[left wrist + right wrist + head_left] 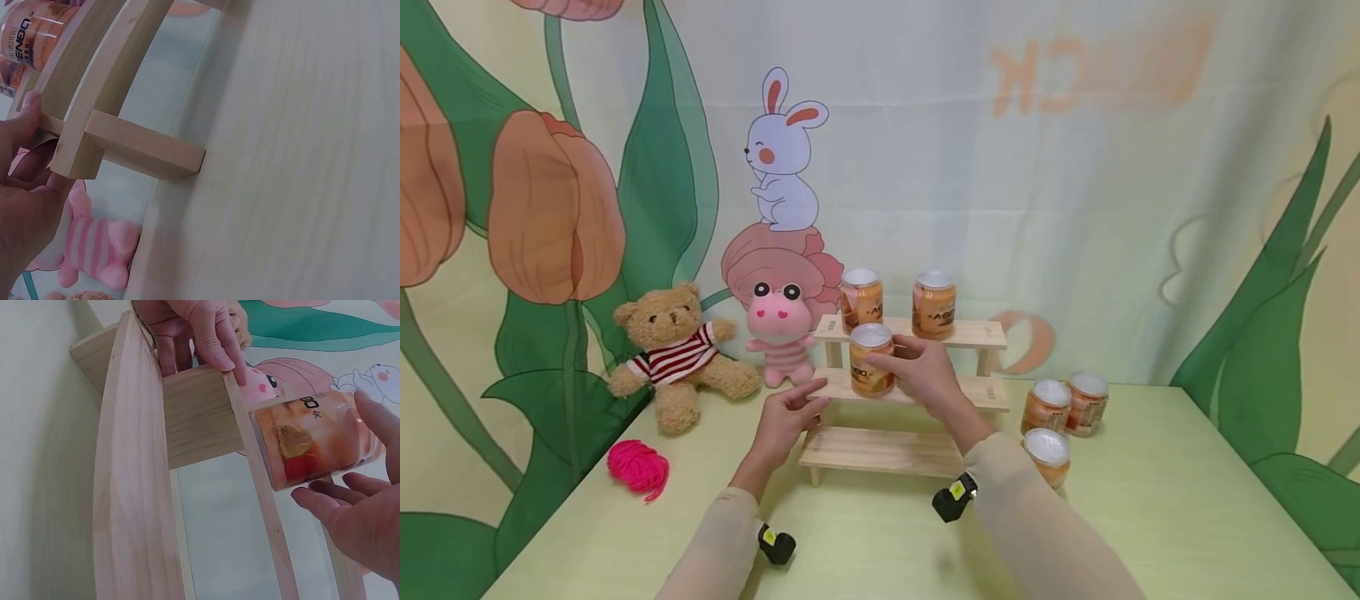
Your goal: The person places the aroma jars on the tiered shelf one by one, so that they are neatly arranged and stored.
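Note:
An orange can [872,367] with a silver lid stands upright on the middle tier of a three-tier wooden display stand [880,450]. My right hand [927,379] holds this can from the right, thumb on one side and fingers on the other. At the left end of that same tier, my left hand [786,423] grips the board, as the left wrist view also shows with the thumb [30,106] on the board's edge. Two more orange cans, a left one [862,302] and a right one [934,307], stand on the top tier.
Three similar cans [1047,450] stand on the table right of the stand. To the left are a teddy bear [681,354] in a striped sweater, a pink plush toy [782,333] and a pink yarn ball [638,468]. A printed curtain [1075,208] hangs behind.

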A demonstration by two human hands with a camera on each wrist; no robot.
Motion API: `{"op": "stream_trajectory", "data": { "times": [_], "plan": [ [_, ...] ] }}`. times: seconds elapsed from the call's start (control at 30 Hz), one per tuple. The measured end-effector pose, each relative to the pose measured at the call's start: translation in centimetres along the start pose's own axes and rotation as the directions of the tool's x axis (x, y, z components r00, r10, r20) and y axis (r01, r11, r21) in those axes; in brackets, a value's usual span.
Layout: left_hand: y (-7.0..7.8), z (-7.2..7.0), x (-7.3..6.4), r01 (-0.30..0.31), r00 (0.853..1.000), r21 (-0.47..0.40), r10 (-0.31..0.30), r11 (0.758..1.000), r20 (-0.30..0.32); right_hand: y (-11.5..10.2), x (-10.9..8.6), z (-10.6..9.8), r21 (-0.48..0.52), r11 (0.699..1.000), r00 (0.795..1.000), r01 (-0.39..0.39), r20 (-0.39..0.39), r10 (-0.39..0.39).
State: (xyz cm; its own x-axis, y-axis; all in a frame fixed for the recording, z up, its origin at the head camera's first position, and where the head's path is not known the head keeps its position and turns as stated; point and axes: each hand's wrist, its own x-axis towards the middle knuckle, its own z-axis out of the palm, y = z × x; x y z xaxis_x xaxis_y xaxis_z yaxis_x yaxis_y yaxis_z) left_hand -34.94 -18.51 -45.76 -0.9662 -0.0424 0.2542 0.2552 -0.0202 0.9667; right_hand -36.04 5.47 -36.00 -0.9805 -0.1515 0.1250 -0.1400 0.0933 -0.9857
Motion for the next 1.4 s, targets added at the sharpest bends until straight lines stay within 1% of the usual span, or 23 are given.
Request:
{"op": "stream_trajectory", "data": {
  "times": [0.1,0.17,0.33,0.53,0.6,0.7,0.77,0.9,0.97,1.1,1.27,1.4],
  "plan": [
    [0.1,0.1,-0.1,0.004,1.0,0.007,-0.003,1.0,-0.002,0.0,-0.7,-1.2,-0.007,1.0,1.0,-0.008,-0.005,0.008],
    [0.2,0.1,-0.1,0.001,1.0,0.013,-0.001,1.0,-0.006,-0.1,-1.4,-2.1,-0.004,1.0,1.0,0.002,0.0,-0.002],
    [0.3,-0.1,-0.2,0.0,1.0,0.021,0.0,1.0,-0.008,-0.2,-3.8,-4.7,-0.055,0.998,0.999,0.035,0.027,-0.034],
    [0.3,0.0,-0.4,0.007,1.0,0.016,-0.007,1.0,-0.005,0.9,-7.0,-8.1,-0.088,0.995,0.998,0.055,0.046,-0.051],
    [0.3,0.0,-0.4,0.004,1.0,0.016,-0.004,1.0,-0.004,1.3,-7.8,-9.2,-0.081,0.995,0.997,0.064,0.053,-0.06],
    [0.3,0.0,-0.4,0.002,1.0,0.016,-0.002,1.0,-0.008,1.8,-8.7,-10.8,-0.107,0.992,0.996,0.074,0.051,-0.069],
    [0.2,-0.1,-0.3,0.003,1.0,0.019,-0.003,1.0,-0.014,2.1,-9.1,-11.7,-0.122,0.989,0.995,0.089,0.046,-0.084],
    [0.1,-0.1,-0.2,0.006,1.0,0.018,-0.006,1.0,-0.016,2.6,-9.6,-13.5,-0.196,0.975,0.994,0.107,0.014,-0.107],
    [0.0,0.0,-0.1,0.009,1.0,0.019,-0.009,1.0,-0.013,2.7,-9.8,-14.4,-0.23,0.967,0.994,0.105,0.007,-0.106],
    [0.1,0.2,0.2,0.014,1.0,0.015,-0.014,1.0,-0.008,2.8,-10.0,-16.3,-0.293,0.951,0.996,0.093,0.016,-0.092],
    [0.2,0.3,0.3,0.003,1.0,0.014,-0.002,1.0,-0.005,3.6,-9.9,-18.8,-0.317,0.945,0.995,0.08,0.077,-0.058],
    [0.2,0.3,0.0,0.017,1.0,0.011,-0.017,1.0,-0.014,5.1,-9.8,-20.3,-0.288,0.955,0.983,0.067,0.184,-0.014]
  ]
}}
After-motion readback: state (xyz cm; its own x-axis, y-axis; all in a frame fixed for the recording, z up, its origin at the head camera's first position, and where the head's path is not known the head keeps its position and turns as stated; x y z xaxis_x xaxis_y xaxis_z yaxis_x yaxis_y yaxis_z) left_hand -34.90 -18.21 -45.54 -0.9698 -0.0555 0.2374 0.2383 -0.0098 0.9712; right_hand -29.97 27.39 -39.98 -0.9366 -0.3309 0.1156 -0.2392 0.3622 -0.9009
